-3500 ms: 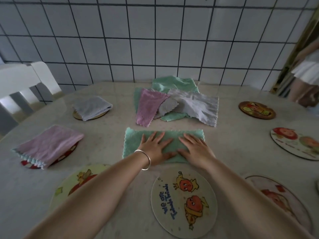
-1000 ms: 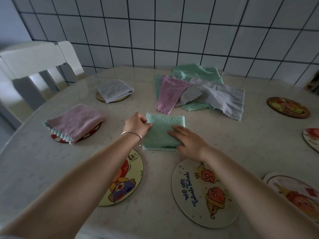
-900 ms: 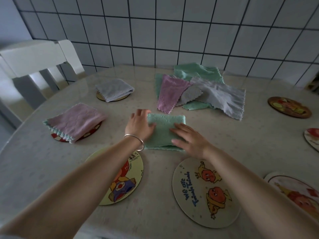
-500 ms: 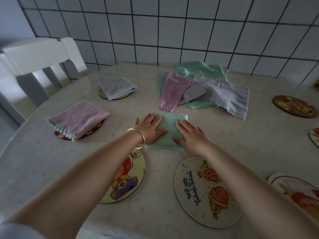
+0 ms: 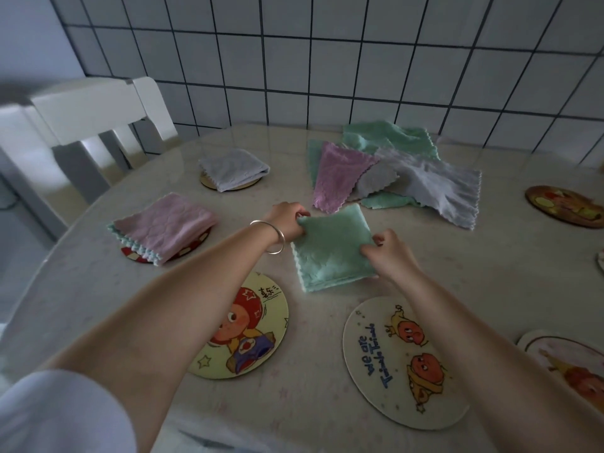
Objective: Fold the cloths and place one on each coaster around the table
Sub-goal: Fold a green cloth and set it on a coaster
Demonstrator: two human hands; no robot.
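While the folded mint-green fleece cloth [image 5: 331,248] sits between them, the left hand [image 5: 285,221] pinches its far left corner with curled fingers and the right hand [image 5: 390,253] grips its right edge, thumb and fingers closed on the fabric. A silver bangle [image 5: 268,236] circles the left wrist. The cloth lies over the pale marbled worktop [image 5: 490,276], its far edge slightly raised, just beyond two round picture coasters: a yellow one showing a red-capped cartoon figure [image 5: 243,328] with a few small handwritten characters too small to read, and a cream one with two orange cartoon fruits [image 5: 402,361] lettered "we are" in blue above a second line I cannot make out. To the left, a folded pink cloth [image 5: 165,225] rests on a red coaster and a folded grey cloth [image 5: 233,168] on a brown one. A loose heap of green, pink and grey cloths [image 5: 398,171] lies further back. Behind stand a white wooden chair [image 5: 81,125] and a white tiled wall with dark grout [image 5: 327,60].
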